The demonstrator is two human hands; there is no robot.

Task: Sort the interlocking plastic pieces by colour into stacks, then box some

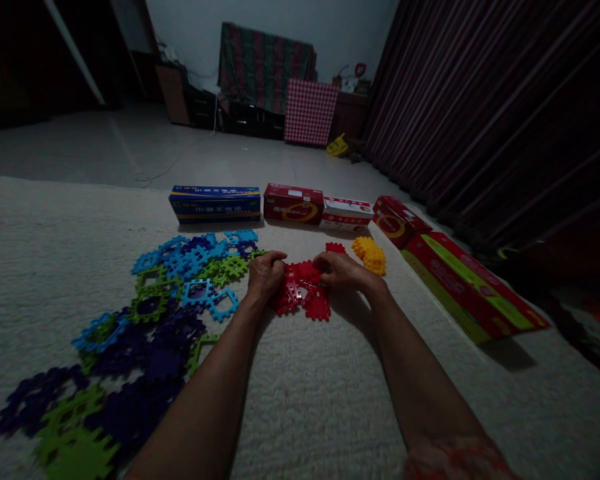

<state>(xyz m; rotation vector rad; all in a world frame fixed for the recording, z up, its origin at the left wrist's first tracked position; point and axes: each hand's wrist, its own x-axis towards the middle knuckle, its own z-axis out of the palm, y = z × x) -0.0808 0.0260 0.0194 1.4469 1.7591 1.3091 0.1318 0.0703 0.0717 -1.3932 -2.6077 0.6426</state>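
Note:
Several red notched plastic building tiles (318,307) lie in a cluster between my hands on the pale quilted mat (300,400). My left hand (267,275) is closed on the left side of the cluster, its fingers curled and partly hidden. From the right, my right hand (340,271) reaches in with bent fingers pinched at the cluster's upper right edge. One more red tile (335,247) shows just beyond that hand. A small stack of yellow tiles (370,255) sits past my right wrist. The dim light blurs how the red tiles join.
Blue tiles (197,257), green tiles (224,270) and dark purple tiles (160,360) spread in a pile at left. A blue box (216,205), a red box (293,203) and a white-and-red box (348,213) line the back. More boxes (470,287) edge the right side.

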